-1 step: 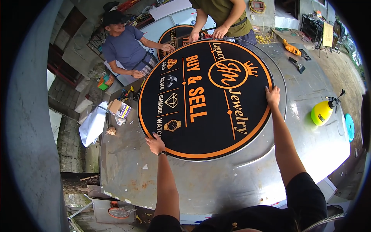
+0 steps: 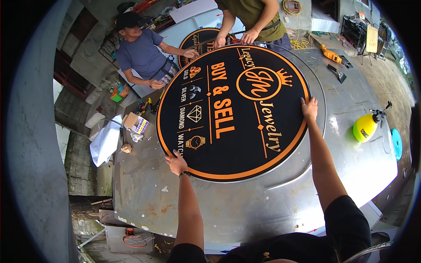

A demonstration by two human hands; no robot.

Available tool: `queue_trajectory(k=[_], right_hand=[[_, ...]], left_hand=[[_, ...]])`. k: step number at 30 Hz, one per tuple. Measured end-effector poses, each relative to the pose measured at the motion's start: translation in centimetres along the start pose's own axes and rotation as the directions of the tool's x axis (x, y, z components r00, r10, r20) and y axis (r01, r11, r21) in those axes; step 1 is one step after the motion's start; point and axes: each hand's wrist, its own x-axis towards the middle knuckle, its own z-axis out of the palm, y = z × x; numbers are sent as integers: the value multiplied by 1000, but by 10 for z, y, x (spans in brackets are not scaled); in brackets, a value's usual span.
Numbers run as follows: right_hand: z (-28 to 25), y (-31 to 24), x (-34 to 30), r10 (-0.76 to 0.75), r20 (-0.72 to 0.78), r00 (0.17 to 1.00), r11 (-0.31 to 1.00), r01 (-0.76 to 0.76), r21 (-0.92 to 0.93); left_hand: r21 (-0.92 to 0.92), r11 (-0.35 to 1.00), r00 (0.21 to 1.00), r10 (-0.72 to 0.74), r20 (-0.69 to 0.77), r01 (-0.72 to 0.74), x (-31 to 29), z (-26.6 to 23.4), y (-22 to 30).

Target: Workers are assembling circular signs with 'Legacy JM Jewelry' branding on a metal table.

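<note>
A large round black sign (image 2: 228, 162) with an orange border, orange and pale lettering and small pictures lies over the metal table. My left hand (image 2: 176, 164) grips its near left rim, fingers over the face. At the right rim my right hand (image 2: 309, 108) holds the edge the same way. A thin grey strip (image 2: 323, 87) curves round outside the sign's right side; a loose strip end (image 2: 291, 180) shows on the table near me. At the far edge, a co-worker's hands (image 2: 251, 36) are at the rim. Another co-worker's hand (image 2: 190, 53) is by the far left rim.
The metal table (image 2: 153, 197) carries a yellow spray bottle (image 2: 365, 127) and an orange power tool (image 2: 331, 55) on the right. A small open box (image 2: 135, 122) and white sheet (image 2: 106, 140) sit left. A second round sign (image 2: 193, 39) stands behind, between the co-workers.
</note>
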Motion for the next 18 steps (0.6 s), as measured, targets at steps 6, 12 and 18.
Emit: queue_trajectory(k=[6, 12, 18], right_hand=[[2, 3, 1, -25, -48, 999, 1000, 25, -12], [1, 2, 0, -32, -46, 998, 999, 32, -7], [0, 2, -1, -38, -45, 998, 999, 38, -8]], left_hand=[[-6, 1000, 1000, -1, 9, 1, -1, 0, 1], [1, 1000, 1000, -6, 14, 6, -1, -2, 2], [8, 1000, 1000, -3, 8, 3, -2, -2, 2]])
